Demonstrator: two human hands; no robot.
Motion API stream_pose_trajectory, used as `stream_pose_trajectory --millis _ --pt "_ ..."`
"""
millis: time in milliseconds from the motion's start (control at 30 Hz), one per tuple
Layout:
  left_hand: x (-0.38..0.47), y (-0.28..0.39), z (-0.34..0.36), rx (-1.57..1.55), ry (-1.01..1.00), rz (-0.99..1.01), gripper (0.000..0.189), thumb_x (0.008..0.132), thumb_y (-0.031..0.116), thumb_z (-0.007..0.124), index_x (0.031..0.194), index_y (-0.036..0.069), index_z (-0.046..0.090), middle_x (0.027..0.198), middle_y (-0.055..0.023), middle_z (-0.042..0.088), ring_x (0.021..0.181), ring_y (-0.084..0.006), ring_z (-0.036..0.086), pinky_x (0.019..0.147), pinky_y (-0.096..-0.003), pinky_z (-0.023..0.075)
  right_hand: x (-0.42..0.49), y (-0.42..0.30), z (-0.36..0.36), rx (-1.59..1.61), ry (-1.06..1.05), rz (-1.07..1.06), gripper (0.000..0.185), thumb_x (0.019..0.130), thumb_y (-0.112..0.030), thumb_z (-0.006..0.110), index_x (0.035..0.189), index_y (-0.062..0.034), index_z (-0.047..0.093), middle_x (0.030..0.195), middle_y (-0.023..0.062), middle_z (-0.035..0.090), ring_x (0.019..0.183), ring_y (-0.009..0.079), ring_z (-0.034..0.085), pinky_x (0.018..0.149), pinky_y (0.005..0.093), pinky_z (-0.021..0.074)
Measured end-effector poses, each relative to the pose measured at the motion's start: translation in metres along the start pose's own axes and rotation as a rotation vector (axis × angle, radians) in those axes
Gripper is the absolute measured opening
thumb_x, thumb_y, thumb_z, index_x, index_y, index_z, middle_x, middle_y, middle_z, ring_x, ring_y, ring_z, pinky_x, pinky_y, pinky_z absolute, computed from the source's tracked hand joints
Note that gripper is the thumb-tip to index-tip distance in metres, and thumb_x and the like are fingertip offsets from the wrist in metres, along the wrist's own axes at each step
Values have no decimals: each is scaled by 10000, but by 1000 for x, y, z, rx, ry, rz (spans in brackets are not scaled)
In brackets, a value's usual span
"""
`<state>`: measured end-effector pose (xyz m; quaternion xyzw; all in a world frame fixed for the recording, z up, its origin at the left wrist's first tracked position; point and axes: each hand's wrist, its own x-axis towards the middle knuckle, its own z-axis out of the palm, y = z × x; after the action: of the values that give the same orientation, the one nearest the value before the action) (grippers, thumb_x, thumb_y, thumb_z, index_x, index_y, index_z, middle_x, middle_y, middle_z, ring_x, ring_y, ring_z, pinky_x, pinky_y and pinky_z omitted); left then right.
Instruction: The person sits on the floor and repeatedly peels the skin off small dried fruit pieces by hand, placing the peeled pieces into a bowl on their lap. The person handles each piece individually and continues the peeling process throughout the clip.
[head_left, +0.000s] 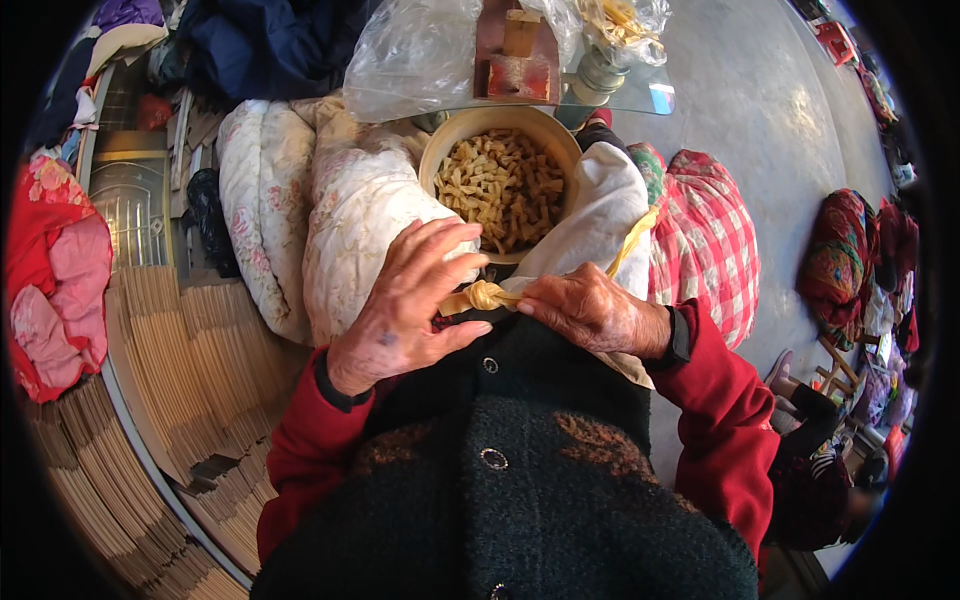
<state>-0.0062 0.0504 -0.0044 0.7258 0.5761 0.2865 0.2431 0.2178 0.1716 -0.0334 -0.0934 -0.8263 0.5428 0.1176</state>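
A pale yellow twisted strip with a knot (486, 295) lies between my hands, in front of my dark jacket. My right hand (592, 311) pinches the strip just beside the knot, and its long tail (634, 238) runs up over the white cloth on my lap. My left hand (416, 307) is spread around the strip's short end, fingers and thumb apart; whether its palm touches that end is hidden. Just beyond the hands stands a round tub (559, 135), with many small yellowish knotted pieces (499, 187) in it.
A glass-topped table (637, 94) beyond the tub holds a clear plastic bag (412, 56), a red-brown wooden board (487, 30) and bagged yellow strips (619, 26). Floral quilted fabric (360, 195) lies left of the tub, stacked cardboard (195, 352) further left. Another person (814, 480) sits at the far right.
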Motion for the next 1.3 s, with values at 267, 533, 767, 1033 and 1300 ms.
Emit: stream_pose_trajectory --millis 267,533,767,1033,1300 --pt "19 9 28 144 -130 272 142 807 112 702 901 16 657 1104 -92 633 1224 -267 528 1117 -554 298 -9 -3 -10 67 -57 15 161 959 -137 585 906 14 605 644 208 561 619 408 588 529 456 453" --pt "-14 -6 -24 -449 -294 246 79 852 29 585 823 -40 562 820 -148 604 783 -305 649 712 -392 550 -4 -21 7 45 -97 -175 168 946 -139 618 940 29 627 653 144 602 549 310 614 490 394 478" --pt "31 -42 -59 -244 -87 -183 171 973 123 540 949 -37 595 782 -79 603 655 -130 601 612 -276 496 58 24 -17 -147 221 -299 132 932 -101 589 847 -1 577 563 147 478 467 310 532 429 412 424" --pt "138 -107 -23 -521 -15 -256 217 982 198 569 981 -14 617 697 23 544 623 -56 544 582 -220 475 91 88 -96 -158 255 61 243 1001 -173 559 957 53 638 670 37 532 626 82 462 545 280 417" --pt "200 -152 -6 -529 -19 -237 238 980 248 578 911 30 647 707 37 563 620 -34 523 554 -206 469 113 137 -133 -193 297 217 345 1003 -278 543 918 38 648 664 6 521 634 75 442 572 275 408"
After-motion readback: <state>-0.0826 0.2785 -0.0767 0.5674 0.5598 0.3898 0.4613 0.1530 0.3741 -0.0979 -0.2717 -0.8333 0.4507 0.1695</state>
